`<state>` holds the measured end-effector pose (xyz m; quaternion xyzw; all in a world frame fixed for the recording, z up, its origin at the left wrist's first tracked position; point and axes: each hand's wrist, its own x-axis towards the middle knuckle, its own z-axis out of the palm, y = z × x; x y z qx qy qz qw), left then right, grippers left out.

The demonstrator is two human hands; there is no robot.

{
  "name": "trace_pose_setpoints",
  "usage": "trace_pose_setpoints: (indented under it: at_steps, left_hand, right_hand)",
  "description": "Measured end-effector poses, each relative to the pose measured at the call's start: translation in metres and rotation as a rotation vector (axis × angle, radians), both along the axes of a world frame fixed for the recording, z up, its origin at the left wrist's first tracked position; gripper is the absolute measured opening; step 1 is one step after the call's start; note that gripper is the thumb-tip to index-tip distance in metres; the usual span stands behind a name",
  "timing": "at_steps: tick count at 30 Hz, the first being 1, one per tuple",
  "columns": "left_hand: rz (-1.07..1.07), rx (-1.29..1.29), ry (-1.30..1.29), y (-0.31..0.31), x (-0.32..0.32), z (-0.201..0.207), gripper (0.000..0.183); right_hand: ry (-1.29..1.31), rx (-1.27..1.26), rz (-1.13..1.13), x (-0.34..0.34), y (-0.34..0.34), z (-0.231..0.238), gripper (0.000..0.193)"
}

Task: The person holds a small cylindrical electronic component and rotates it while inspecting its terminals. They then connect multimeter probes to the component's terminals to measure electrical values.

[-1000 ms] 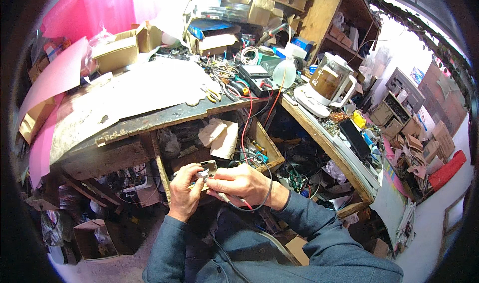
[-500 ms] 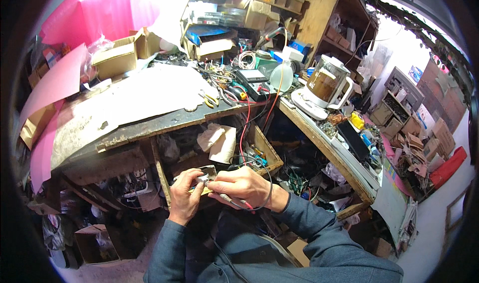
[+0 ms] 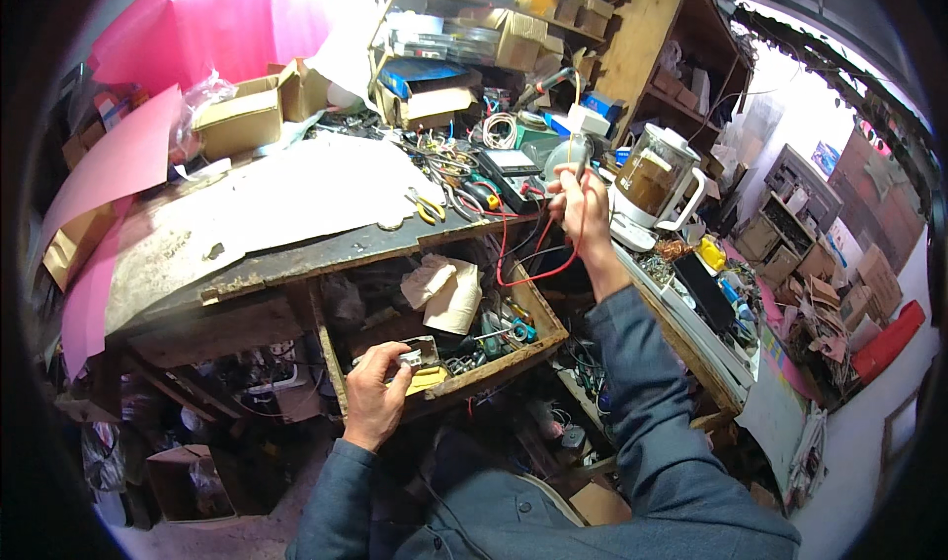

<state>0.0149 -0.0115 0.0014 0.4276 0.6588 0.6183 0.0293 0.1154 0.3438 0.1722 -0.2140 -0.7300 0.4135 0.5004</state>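
My left hand (image 3: 375, 397) is over the front of an open wooden drawer (image 3: 499, 370), thumb and fingers pinched on a small pale part (image 3: 406, 360) whose kind I cannot make out. My right hand (image 3: 583, 212) is raised at the bench's right end, its fingers closed round test leads. A dark probe tip points up from the fingers. The red lead (image 3: 538, 278) loops below the hand toward a black multimeter (image 3: 508, 163) lying on the bench to its left. Beside the right hand stands a glass kettle (image 3: 647, 170) with brown liquid on a white base.
Yellow-handled pliers (image 3: 426, 208) lie near the bench edge by a large white sheet (image 3: 316, 180). Inside the drawer are crumpled paper (image 3: 449, 293), a yellow piece (image 3: 428, 378) and loose tools. A cluttered side bench (image 3: 681, 298) runs along the right. Cardboard boxes (image 3: 237, 120) stand at the back left.
My right hand has moved up and right, away from my left hand, carrying the test leads to beside the multimeter. The left hand stays low with the small part.
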Motion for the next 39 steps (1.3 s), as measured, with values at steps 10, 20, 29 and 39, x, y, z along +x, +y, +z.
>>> trace_pose_setpoints:
  at_steps: [10,20,29,39]
  left_hand:
    - [0.012,-0.014,-0.019,0.0,0.0,0.002,0.024]
    - [-0.005,-0.041,-0.093,-0.005,0.001,0.007,0.023]
    - [-0.002,-0.05,-0.025,-0.002,0.003,0.01,0.023]
    - [-0.005,-0.041,-0.03,-0.002,0.003,0.01,0.023]
  right_hand:
    - [-0.657,0.415,-0.055,-0.042,0.148,-0.033,0.034]
    - [-0.737,0.369,0.006,-0.061,0.152,-0.028,0.021]
    - [-0.619,0.394,0.172,-0.048,0.149,-0.024,0.025]
    - [-0.349,1.038,0.313,-0.057,0.152,-0.028,0.027]
